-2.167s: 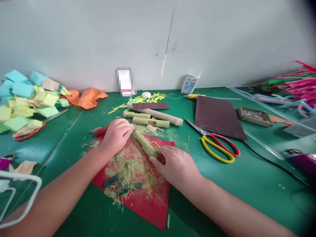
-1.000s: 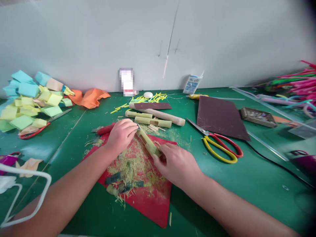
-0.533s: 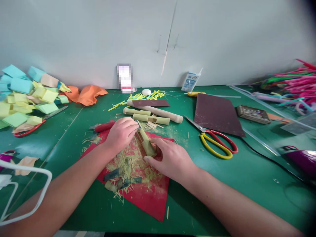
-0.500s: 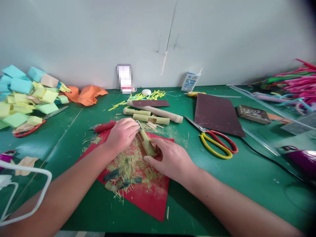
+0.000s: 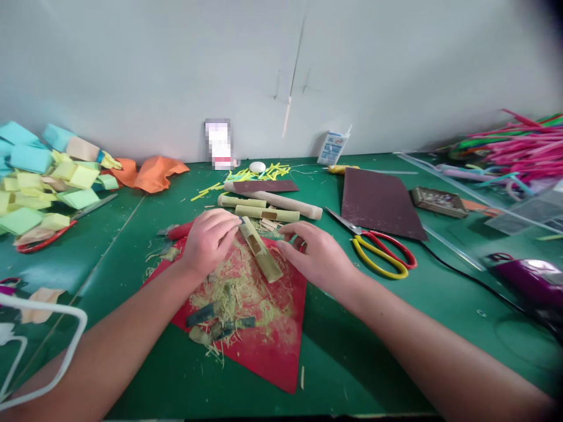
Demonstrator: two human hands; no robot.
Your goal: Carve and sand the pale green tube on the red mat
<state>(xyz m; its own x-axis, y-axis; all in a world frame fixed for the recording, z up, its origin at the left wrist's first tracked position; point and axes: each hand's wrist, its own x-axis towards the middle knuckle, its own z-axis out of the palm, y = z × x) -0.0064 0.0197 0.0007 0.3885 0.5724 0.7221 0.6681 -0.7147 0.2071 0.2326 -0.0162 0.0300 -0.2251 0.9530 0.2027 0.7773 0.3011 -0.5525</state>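
A pale green bamboo piece point(image 5: 260, 252) with a rectangular notch cut into it lies tilted on the red sheet point(image 5: 281, 351). My left hand point(image 5: 211, 240) is closed at its far end, with a small dark flat piece showing at the fingertips; most of that piece is hidden. To the bamboo's right, my right hand point(image 5: 319, 252) hovers with fingers loosely curled and apart, holding nothing. Fine shavings point(image 5: 233, 290) and dark scraps point(image 5: 202, 315) cover the sheet. Beyond it lie another notched bamboo piece point(image 5: 285, 215) and a longer pale stick point(image 5: 303, 206).
Red-and-yellow-handled scissors point(image 5: 382, 252) lie open at right, near a dark brown sheet point(image 5: 380, 202). A red-handled tool point(image 5: 178, 230) rests behind my left hand. Folded papers point(image 5: 53, 181) pile up at left. A purple device point(image 5: 528, 281) with a black cable stands right.
My right hand has let go of the bamboo piece and drawn back from it. My left hand has shifted slightly left, and the bamboo now lies more exposed. The view has turned slightly.
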